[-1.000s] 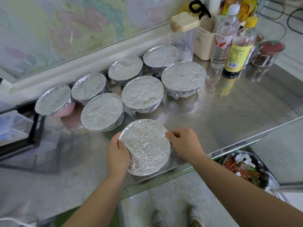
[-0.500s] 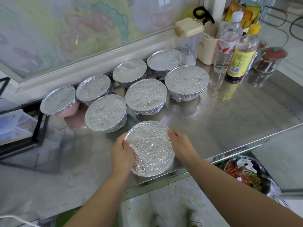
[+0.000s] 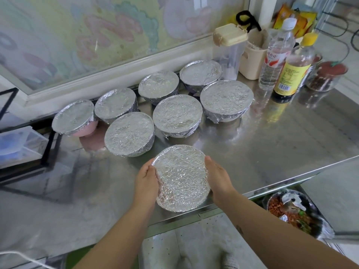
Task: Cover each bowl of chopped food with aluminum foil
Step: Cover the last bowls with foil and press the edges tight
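A foil-covered bowl (image 3: 181,177) stands near the front edge of the steel table (image 3: 272,148). My left hand (image 3: 146,182) cups its left side and my right hand (image 3: 218,179) cups its right side, fingers curled down round the foil rim. Behind it stand several more foil-covered bowls in two rows, among them a near one (image 3: 129,133), a middle one (image 3: 177,115), a large one (image 3: 226,100) and a pink one (image 3: 74,118) at the far left.
At the back right stand a clear water bottle (image 3: 276,55), a yellow-capped sauce bottle (image 3: 293,68), a clear container with a beige lid (image 3: 230,47), a beige caddy (image 3: 254,59) and a red-lidded jar (image 3: 328,76). An uncovered bowl of food (image 3: 291,212) sits lower right, below the table edge.
Both hands have slid from the bowl's near sides to cup its left and right sides, pressing foil at the rim. The bowl stays in place.
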Demonstrator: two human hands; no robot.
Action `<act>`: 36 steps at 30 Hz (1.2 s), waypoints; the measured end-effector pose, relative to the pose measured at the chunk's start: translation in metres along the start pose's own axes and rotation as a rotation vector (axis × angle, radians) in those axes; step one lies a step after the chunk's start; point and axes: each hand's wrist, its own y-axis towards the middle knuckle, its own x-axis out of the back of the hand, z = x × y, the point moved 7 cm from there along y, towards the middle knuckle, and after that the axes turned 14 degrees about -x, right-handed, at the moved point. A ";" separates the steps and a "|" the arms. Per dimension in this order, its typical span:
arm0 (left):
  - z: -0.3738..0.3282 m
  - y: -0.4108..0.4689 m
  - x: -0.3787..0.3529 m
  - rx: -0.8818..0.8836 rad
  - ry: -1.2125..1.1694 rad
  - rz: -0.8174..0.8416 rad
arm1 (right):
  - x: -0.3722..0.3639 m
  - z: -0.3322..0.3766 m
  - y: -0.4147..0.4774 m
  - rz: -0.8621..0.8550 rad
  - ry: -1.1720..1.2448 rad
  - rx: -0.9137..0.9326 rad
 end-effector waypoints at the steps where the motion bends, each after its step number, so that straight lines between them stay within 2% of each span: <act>1: -0.001 0.001 0.001 0.023 -0.017 0.009 | 0.003 0.005 0.001 0.004 -0.068 0.030; 4: -0.001 0.008 0.003 0.051 -0.053 0.057 | 0.004 0.034 0.009 0.024 -0.281 0.185; 9: -0.003 0.016 -0.007 0.043 -0.081 0.149 | -0.018 0.050 0.041 0.111 -0.440 0.176; 15: -0.001 0.016 -0.010 0.030 -0.121 0.102 | -0.015 0.045 0.049 0.065 -0.435 0.153; 22: 0.001 0.017 -0.009 0.017 -0.127 0.130 | -0.034 0.064 0.055 0.151 -0.664 0.190; 25: 0.003 0.016 -0.010 0.019 -0.147 0.125 | -0.034 0.062 0.063 0.211 -0.670 0.147; 28: 0.005 0.016 -0.011 0.006 -0.149 0.102 | -0.029 0.057 0.066 0.200 -0.662 0.112; 33: 0.009 0.015 -0.011 0.001 -0.152 0.081 | -0.033 0.059 0.068 0.242 -0.697 0.121; 36: 0.007 0.014 -0.012 -0.006 -0.155 0.095 | -0.042 0.071 0.067 0.261 -0.801 0.167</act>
